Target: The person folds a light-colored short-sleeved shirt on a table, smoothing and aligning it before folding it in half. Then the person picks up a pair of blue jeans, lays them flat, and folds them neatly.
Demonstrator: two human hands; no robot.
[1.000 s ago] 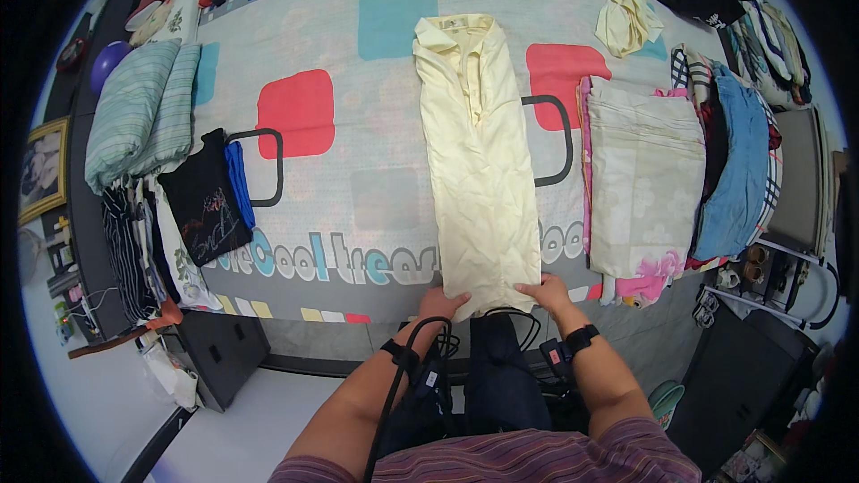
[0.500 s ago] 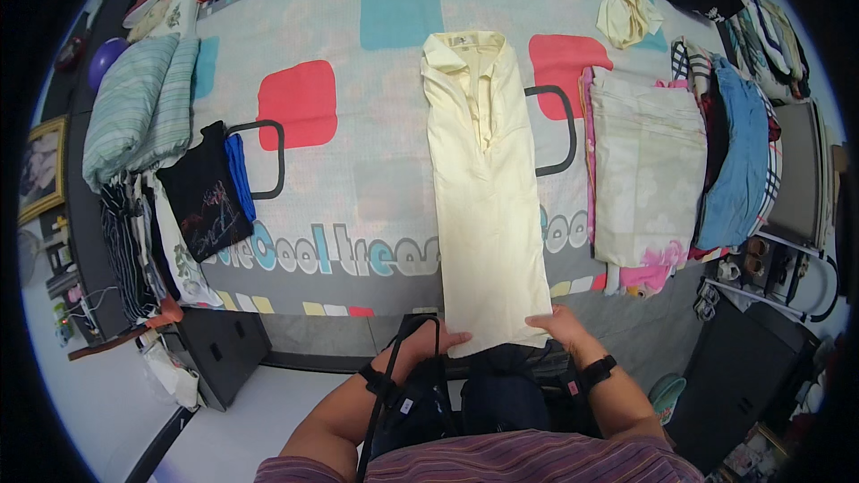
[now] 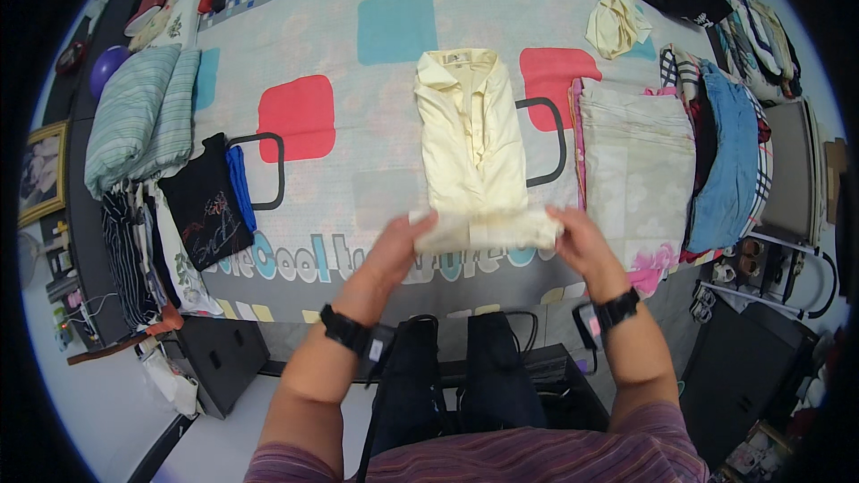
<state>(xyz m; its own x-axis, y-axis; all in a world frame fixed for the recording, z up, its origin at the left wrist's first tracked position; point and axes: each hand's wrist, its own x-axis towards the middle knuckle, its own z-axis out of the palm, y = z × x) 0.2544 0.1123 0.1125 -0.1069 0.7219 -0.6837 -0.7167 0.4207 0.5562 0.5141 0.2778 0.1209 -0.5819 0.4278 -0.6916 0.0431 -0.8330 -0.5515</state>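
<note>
A pale yellow collared shirt (image 3: pixel 474 139) lies lengthwise on the bed, its collar away from me and its front placket showing. Its sides are folded in to a narrow strip. The lower end is lifted and doubled up toward the collar, blurred by motion. My left hand (image 3: pixel 405 240) pinches one corner of that end, and my right hand (image 3: pixel 580 237) pinches the opposite corner. The folded edge hangs between them, just above the printed sheet (image 3: pixel 358 197).
To the right lie folded cloths (image 3: pixel 631 170) and blue denim (image 3: pixel 723 156). A crumpled pale yellow garment (image 3: pixel 616 9) is at the far right. At the left are a black garment (image 3: pixel 208 206) and a striped pillow (image 3: pixel 139 116). The bed's front edge runs before my legs.
Both hands have moved away from me with the shirt's lower end, carrying it from the bed's front edge up toward the collar. The shirt now covers a shorter length.
</note>
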